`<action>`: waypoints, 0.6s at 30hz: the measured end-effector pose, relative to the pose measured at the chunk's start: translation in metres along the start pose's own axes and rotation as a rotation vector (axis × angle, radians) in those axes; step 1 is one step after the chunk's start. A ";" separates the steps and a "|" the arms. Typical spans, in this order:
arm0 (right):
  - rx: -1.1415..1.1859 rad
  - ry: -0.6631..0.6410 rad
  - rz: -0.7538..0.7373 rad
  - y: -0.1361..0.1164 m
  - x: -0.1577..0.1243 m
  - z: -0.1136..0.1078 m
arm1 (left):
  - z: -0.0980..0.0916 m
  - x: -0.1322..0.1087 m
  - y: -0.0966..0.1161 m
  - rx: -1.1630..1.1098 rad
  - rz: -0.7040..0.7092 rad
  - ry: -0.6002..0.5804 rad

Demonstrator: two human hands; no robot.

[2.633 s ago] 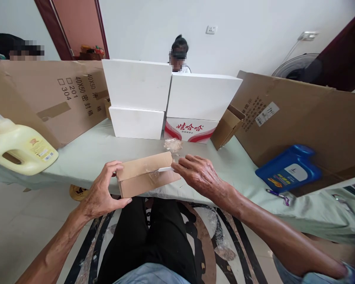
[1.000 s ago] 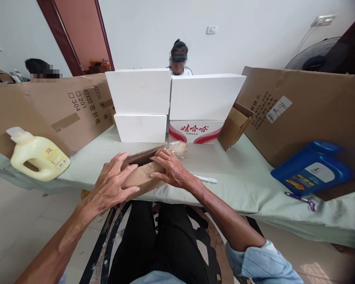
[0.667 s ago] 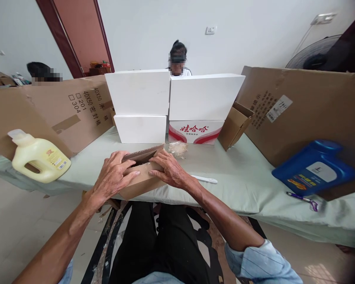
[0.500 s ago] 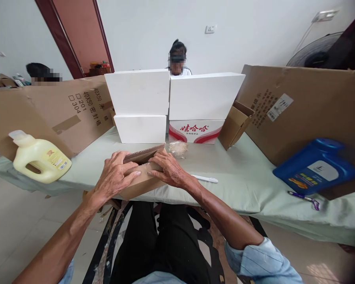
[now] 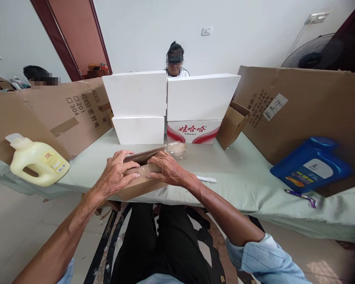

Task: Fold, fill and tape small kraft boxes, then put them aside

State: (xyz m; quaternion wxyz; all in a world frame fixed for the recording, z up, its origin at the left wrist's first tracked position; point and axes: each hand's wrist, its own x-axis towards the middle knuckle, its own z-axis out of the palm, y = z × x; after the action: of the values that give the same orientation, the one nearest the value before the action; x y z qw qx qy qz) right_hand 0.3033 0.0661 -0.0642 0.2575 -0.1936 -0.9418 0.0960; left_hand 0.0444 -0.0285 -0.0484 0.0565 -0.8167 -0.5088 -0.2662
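Note:
A small brown cardboard box (image 5: 144, 185) rests at the table's front edge, its top partly open with a dark gap between the flaps. My left hand (image 5: 118, 171) grips the box's left end, fingers over the top and thumb along the near flap. At the right end, my right hand (image 5: 164, 167) holds the upper edge, fingers bent into the opening and thumb pressed on the near flap. Shiny clear tape shows on that flap between the thumbs. Just behind the box lies a crumpled clear plastic packet (image 5: 176, 149) with something pale inside. The box's inside is mostly hidden.
White boxes (image 5: 137, 94) are stacked at the back, one with red print. Large cartons (image 5: 83, 114) flank the table (image 5: 236, 169). A yellow jug (image 5: 40, 161) stands left; a blue bottle (image 5: 312, 165), a purple toothbrush (image 5: 301, 196) and a white-handled tool (image 5: 206, 179) lie right. Two people sit beyond.
The near flap is bent inward a little more under my thumbs. Both hands keep their hold on the cardboard box. The whole view has shifted slightly.

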 end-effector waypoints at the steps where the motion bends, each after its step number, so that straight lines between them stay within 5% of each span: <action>1: 0.011 0.006 -0.002 0.000 0.000 0.000 | -0.001 -0.001 -0.001 -0.009 0.040 -0.018; 10: 0.143 0.010 -0.029 -0.003 -0.003 -0.006 | 0.004 0.010 -0.005 0.076 0.246 0.084; 18: 0.075 0.005 -0.021 0.005 -0.003 0.004 | 0.006 0.013 -0.003 0.048 0.269 0.051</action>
State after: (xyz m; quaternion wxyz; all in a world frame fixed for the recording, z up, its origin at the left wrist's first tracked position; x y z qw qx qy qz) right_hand 0.3051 0.0692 -0.0708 0.2679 -0.1743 -0.9388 0.1282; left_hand 0.0487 -0.0144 -0.0477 0.1241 -0.8690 -0.3992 -0.2648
